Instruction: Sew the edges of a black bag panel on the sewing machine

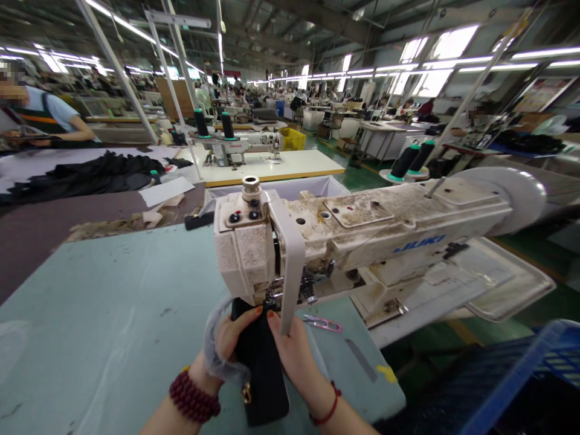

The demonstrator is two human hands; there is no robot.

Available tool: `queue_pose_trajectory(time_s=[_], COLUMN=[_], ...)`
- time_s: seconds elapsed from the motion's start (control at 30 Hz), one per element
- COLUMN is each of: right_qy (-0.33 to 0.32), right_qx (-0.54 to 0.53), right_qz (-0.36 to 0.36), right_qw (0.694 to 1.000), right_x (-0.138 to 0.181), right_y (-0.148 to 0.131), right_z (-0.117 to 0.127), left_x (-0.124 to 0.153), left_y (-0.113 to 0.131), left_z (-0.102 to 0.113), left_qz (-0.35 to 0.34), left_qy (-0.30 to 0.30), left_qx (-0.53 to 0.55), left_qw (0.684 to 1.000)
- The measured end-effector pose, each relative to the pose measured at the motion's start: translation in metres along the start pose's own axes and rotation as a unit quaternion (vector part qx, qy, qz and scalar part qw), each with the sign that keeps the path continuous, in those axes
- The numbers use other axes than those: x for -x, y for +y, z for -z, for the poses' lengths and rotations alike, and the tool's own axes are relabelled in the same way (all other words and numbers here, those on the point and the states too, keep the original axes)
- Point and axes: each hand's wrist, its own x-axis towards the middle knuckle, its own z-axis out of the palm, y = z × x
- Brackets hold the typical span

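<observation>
A slim black pouch [261, 368], wallet-like with rounded corners, lies lengthwise under the head of a white sewing machine [344, 229] marked JUKI. My left hand [231, 335] grips its left edge, thumb on top close to the presser foot. From the right, my right hand [290, 344] holds the opposite edge, its thumb also on top. The fingers beneath are hidden, and so is the needle point. A cloudy, plastic-wrapped strap [211, 344] loops around my left hand, with a gold clasp [246, 393] hanging at the pouch's left side.
Pink-handled thread snips [322, 322] lie right of my right hand on the pale green table [113, 314]. A blue crate [521, 374] stands at lower right. Dark fabric [90, 178] is heaped at left, near a co-worker [54, 115]. Another sewing machine [244, 145] stands beyond.
</observation>
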Motion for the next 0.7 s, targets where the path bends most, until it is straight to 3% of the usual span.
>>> queue_pose_trajectory(time_s=[0.17,0.33,0.5,0.7], right_qy=[0.006,-0.004,0.004,-0.001], right_qx=[0.009,0.002,-0.013,0.003], right_qz=[0.018,0.012,0.015,0.01], right_qw=[1.0,1.0,1.0,1.0], right_x=[-0.0003,-0.0017,-0.001,-0.0003], right_y=[0.0041,0.0028,0.0013,0.0018], right_z=[-0.0011,-0.0019,-0.003,-0.0036], left_x=[-0.0008,-0.0017,-0.0042,-0.0036], left_y=[0.0062,0.0089,0.0033,0.0011], left_z=[-0.0075,-0.0089,-0.0065,-0.004], left_qz=[0.072,0.158,0.179,0.171], left_qy=[-0.02,-0.029,-0.029,-0.031], left_qx=[0.08,0.202,0.252,0.241], left_qw=[0.994,0.966,0.951,0.955])
